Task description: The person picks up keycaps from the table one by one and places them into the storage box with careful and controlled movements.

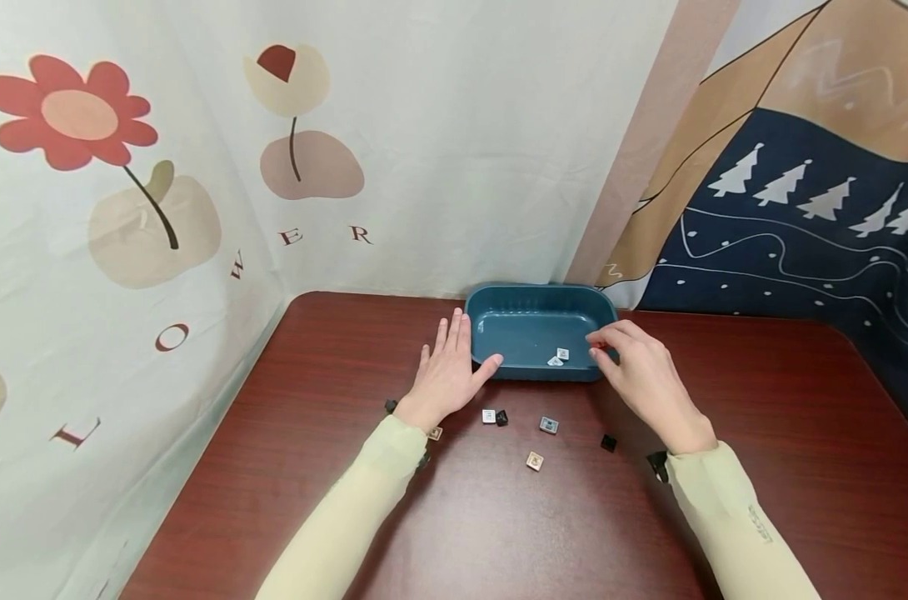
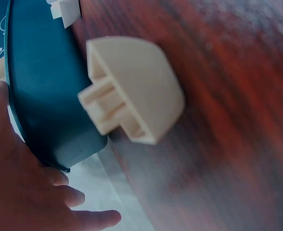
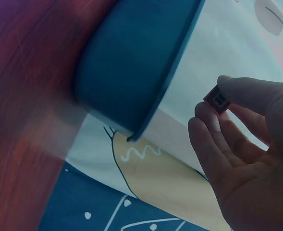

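Observation:
A blue plastic tray (image 1: 536,373) stands at the table's back edge. My left hand (image 1: 446,367) lies with straight fingers along its left end, the thumb at the front rim. Over the tray's right end, my right hand (image 1: 640,375) pinches a small reddish keycap (image 3: 218,100) between thumb and fingers, above the rim. Inside the tray sit a white keycap (image 1: 562,354) and a tilted pale keycap (image 1: 555,362). A beige keycap (image 2: 136,86) looms close in the left wrist view, its hollow underside and stem showing.
On the table (image 1: 484,525) before the tray lie a white keycap (image 1: 488,417) beside a black keycap (image 1: 502,417), a grey keycap (image 1: 548,425), another beige keycap (image 1: 535,461) and a black keycap (image 1: 608,442) to the right. Several more lie near the left wrist. Printed curtain (image 1: 461,167) hangs behind.

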Demonstrator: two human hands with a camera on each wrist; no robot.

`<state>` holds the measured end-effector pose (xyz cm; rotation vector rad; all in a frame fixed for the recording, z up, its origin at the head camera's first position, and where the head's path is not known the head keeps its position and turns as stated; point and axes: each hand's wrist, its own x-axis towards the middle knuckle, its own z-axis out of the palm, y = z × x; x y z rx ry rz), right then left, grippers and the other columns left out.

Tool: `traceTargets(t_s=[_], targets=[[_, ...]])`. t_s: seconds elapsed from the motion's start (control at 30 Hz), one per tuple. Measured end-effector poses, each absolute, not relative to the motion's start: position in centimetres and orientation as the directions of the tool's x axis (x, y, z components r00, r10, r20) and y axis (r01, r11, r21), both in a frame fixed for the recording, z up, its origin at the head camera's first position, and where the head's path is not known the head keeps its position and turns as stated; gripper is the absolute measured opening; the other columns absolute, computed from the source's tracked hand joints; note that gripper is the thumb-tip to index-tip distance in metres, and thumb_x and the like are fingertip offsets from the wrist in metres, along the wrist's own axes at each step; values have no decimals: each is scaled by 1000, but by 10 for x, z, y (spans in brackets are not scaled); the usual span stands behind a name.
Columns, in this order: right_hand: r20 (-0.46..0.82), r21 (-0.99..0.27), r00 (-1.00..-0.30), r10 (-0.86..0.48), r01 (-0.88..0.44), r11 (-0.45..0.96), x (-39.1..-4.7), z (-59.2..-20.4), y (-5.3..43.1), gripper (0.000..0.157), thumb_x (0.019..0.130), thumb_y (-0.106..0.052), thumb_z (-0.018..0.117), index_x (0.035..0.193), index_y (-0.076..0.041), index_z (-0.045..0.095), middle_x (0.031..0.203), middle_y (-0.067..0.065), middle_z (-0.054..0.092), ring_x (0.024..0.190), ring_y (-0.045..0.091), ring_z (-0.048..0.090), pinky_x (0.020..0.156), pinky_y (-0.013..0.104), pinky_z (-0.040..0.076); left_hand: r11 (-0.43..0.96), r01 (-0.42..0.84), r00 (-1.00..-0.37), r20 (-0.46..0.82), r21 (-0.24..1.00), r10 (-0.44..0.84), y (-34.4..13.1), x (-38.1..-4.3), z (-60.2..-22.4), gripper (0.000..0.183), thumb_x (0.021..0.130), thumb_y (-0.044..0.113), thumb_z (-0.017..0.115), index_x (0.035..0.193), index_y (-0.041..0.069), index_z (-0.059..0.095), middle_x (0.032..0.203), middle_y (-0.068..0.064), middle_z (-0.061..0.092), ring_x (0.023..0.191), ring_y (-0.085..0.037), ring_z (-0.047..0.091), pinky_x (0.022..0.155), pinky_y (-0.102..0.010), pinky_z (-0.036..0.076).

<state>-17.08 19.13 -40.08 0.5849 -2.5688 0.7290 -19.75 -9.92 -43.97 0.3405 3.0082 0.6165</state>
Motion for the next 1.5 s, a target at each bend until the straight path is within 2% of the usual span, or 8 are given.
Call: traceTargets(t_s=[0.3,0.57,0.7,0.93,1.5], targets=[[436,-438,-866,-246,-443,782,-187,-406,187,14,93,0,74,107,2,76,106,17,70,93,32,65,80,50,56,897,201,-975,-11,394,224,-99,-197,-439,97,102,69,41,166,5,6,174,-9,-1,159,-29,-4,121,-63,18],[352,-461,-906,-236,-387,799,-204,-411,181,22,95,-4,74,115,5,73,107,20,70,93,33,65,82,51,58,898,200,-975,-16,391,223,-100,-197,-438,97,102,70,40,166,5,6,174,-9,-2,159,-29,-4,121,-64,18],[319,-433,-915,-245,-371,822,-211,-414,179,19,97,-5,72,113,5,74,106,20,70,92,34,66,82,51,58,900,203,-974,-15,387,226,-101,-197,-438,97,102,70,39,166,5,6,174,-10,0,160,-30,-2,121,-64,19],[265,-386,-924,-277,-365,847,-218,-418,178,21,99,-6,69,116,5,75,111,21,70,101,36,67,88,53,56,898,207,-973,-11,388,229,-100,-197,-438,97,102,71,38,166,5,6,174,-9,-1,159,-30,-3,121,-64,19],[221,-350,-923,-315,-376,858,-226,-420,177,23,98,-4,69,118,7,74,109,23,69,99,37,67,89,54,56,899,208,-974,1,385,225,-99,-197,-439,96,103,67,42,166,4,8,174,-10,1,159,-33,3,120,-64,20]])
